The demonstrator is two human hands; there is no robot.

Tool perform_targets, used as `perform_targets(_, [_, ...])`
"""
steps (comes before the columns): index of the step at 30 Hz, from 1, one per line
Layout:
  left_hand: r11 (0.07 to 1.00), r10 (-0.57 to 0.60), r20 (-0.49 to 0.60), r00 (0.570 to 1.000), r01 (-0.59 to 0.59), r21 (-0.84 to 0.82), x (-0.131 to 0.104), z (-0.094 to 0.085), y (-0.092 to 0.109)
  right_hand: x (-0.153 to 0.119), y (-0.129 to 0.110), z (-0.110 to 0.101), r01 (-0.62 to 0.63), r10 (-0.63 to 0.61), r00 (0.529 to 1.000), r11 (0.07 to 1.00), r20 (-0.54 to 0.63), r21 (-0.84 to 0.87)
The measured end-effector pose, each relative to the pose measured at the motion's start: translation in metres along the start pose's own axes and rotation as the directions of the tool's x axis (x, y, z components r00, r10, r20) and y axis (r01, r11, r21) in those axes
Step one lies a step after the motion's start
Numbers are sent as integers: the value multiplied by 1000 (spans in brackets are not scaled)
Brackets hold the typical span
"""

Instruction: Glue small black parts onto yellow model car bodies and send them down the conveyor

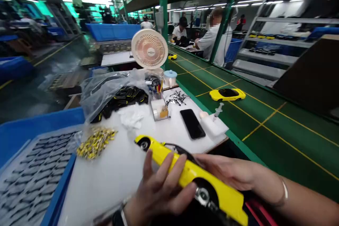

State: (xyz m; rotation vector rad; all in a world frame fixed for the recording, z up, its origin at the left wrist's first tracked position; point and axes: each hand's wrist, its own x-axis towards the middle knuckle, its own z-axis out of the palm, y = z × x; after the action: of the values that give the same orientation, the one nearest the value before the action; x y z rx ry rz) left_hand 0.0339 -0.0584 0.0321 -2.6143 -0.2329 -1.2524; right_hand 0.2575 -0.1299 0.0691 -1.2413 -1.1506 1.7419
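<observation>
Long green belt [278,130] on the right, with a white table [100,183] beside it. One blue bin [71,114] sits on the left. A round fan [150,48] stands far off. At the table's near side, two hands have the tilted yellow toy car [190,173]. The left hand [166,187] grips its side, fingers apart. The right hand [230,171] touches the other side; its fingertips are hidden, so I cannot tell its grip. A black phone [192,124] lies beyond.

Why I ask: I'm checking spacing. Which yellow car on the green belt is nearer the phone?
The near car, just beyond the syringe; the far car sits well back, right of the fan.
</observation>
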Motion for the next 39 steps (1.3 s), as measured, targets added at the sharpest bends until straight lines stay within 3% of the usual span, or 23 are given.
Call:
perform_targets(3, [988, 145, 6, 989, -145, 46, 24, 9, 7, -24, 4, 5, -5, 4, 1000, 991, 9, 130])
perform_targets(7, [980, 199, 22, 980, -199, 15, 34, 12, 24, -33, 25, 8, 155, -163, 961, 987, -224, -52])
perform_targets(9, [975, 221, 41, 974, -220, -15, 29, 11, 34, -33, 37, 7, 243, -311, 896, 941, -316, -238])
perform_targets(11, [972, 232, 62, 971, -228, -61, 22, 11, 43, -32, 46, 6, 284, -472, 790, 848, -391, -448])
perform_targets(14, [985, 154, 42, 987, -150, -87, 15, 13, 50, -30, 52, 6, 228, -626, 649, 701, -431, -675])
perform_targets(18, [1000, -5, 7, 1000, 5, -18, 17, 19, 47, -26, 56, 5, 114, -709, 573, 565, -411, -817])
perform_targets(25, [989, 130, 84, 988, -135, 53, 8, 32, 50, -20, 66, -1, 29, -861, 421, 326, -284, -945])
perform_targets(30, [993, 117, 38, 992, -118, 29, 4, 39, 54, -21, 65, -7, 11, -940, 300, 175, -163, -985])
perform_targets(34, [995, 99, 6, 995, -100, 22, 12, 45, 50, -24, 60, -13, -34, -969, 217, 115, -119, -993])
perform_targets(39, [985, 172, 23, 985, -173, 17, 16, 53, 47, -27, 56, -21, -100, -983, 167, 64, -80, -993])
